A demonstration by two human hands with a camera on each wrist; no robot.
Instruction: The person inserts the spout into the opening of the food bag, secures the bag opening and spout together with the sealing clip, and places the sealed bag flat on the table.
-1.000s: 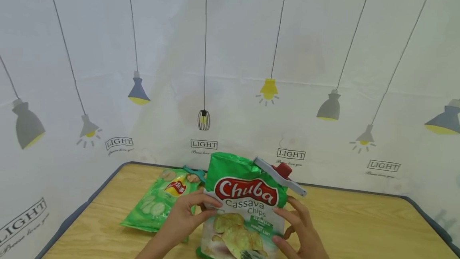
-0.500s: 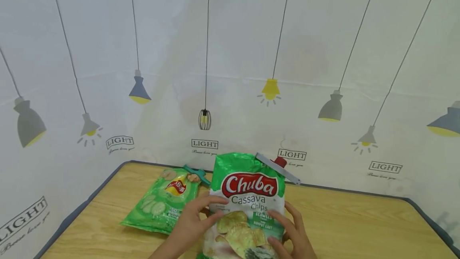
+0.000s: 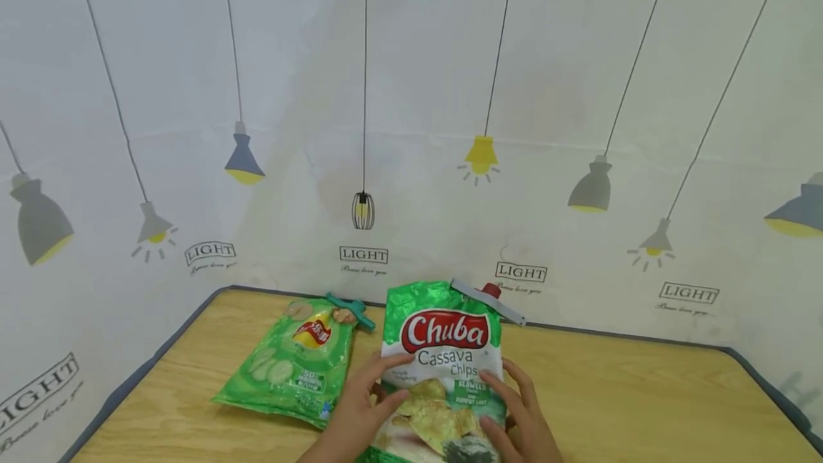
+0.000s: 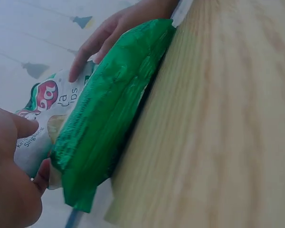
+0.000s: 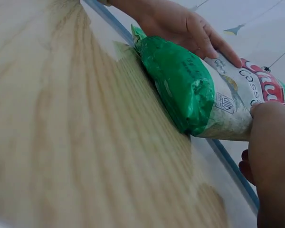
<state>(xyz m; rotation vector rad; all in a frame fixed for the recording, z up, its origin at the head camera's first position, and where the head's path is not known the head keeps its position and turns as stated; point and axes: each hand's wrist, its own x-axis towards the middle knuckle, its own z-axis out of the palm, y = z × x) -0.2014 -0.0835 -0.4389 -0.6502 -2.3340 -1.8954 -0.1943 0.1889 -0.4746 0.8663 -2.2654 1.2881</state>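
A green and white bag of cassava chips (image 3: 444, 358) stands in front of me in the head view, its front facing me. A grey bag clip (image 3: 508, 311) with a red knob sits slanted across its top right corner. My left hand (image 3: 361, 406) grips the bag's left side, thumb and index finger on the front. On the opposite side my right hand (image 3: 529, 416) holds it, fingertips on the front and part of the hand behind. Both wrist views show the bag's green bottom (image 4: 104, 95) down at the wooden tabletop; whether it bears full weight there I cannot tell.
Left of the cassava bag, a green potato chip bag (image 3: 289, 363) lies on the wooden table (image 3: 643, 391). A teal clip (image 3: 350, 311) is across its top end. Behind the table's dark edge hangs a pale curtain (image 3: 411, 91) printed with lamps.
The cassava chip bag has come down a little and turned straighter, its clip shifting left. My left hand has moved right and down with it, uncovering more of the potato chip bag.
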